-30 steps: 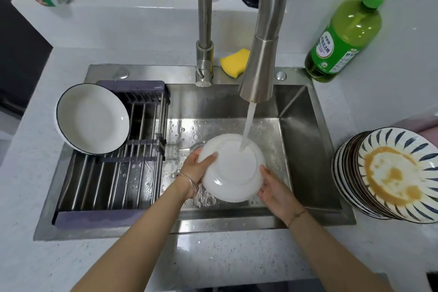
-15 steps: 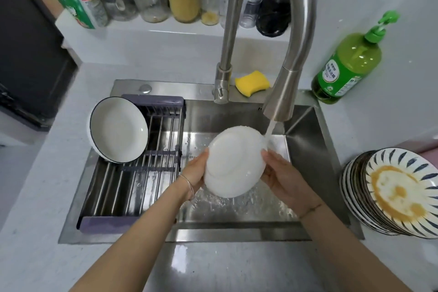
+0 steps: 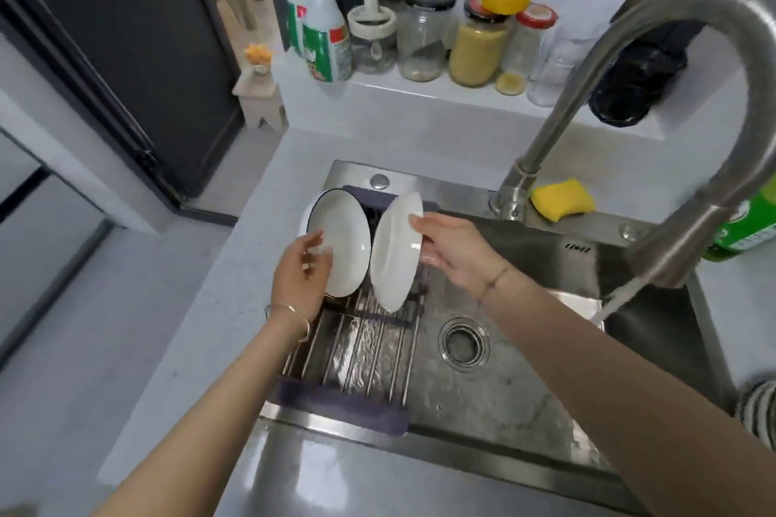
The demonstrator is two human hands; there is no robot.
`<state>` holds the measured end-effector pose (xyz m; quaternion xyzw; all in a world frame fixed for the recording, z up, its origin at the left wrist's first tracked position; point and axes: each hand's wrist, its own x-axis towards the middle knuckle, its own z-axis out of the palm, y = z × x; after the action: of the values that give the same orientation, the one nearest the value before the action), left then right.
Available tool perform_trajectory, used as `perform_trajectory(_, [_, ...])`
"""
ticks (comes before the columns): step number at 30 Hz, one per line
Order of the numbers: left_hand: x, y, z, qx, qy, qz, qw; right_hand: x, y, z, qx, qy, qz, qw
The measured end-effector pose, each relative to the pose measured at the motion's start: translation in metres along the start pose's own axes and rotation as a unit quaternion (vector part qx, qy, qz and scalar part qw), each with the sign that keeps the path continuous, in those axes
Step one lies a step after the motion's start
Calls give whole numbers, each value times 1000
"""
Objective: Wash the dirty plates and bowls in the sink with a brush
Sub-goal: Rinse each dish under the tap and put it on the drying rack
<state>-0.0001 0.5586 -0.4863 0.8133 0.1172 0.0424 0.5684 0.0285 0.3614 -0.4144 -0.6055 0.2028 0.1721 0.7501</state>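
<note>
My right hand grips a plain white plate by its upper edge and holds it on edge over the drying rack that spans the sink's left side. A dark-rimmed white bowl leans upright in the rack just left of that plate. My left hand touches the bowl's near rim with loosely bent fingers. The faucet runs, its stream falling into the sink at the right. The striped edge of the dirty plate stack shows at the far right. No brush is in either hand.
A yellow sponge lies on the sink ledge behind the faucet base. A green soap bottle stands at the right edge. Jars and bottles line the back shelf. The drain sits mid-sink. Grey counter lies left.
The white plate has left the water stream and travelled left to the rack beside the bowl. My left hand let go of it and went to the bowl. The view swung left.
</note>
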Motion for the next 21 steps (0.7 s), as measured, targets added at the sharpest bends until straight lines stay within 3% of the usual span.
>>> perform_trajectory(7, [6, -17, -27, 105, -75, 64, 990, 50, 19, 72, -7, 56, 54, 997])
perform_trajectory(11, [17, -34, -30, 183, -147, 46, 971, 67, 22, 99, -34, 68, 62, 995])
perform_trajectory(18, [27, -49, -23, 208, -119, 40, 970, 79, 28, 126, -58, 85, 70, 992])
perform_trajectory(21, [28, -54, -22, 189, -99, 40, 976, 77, 27, 132, 9, 35, 90, 995])
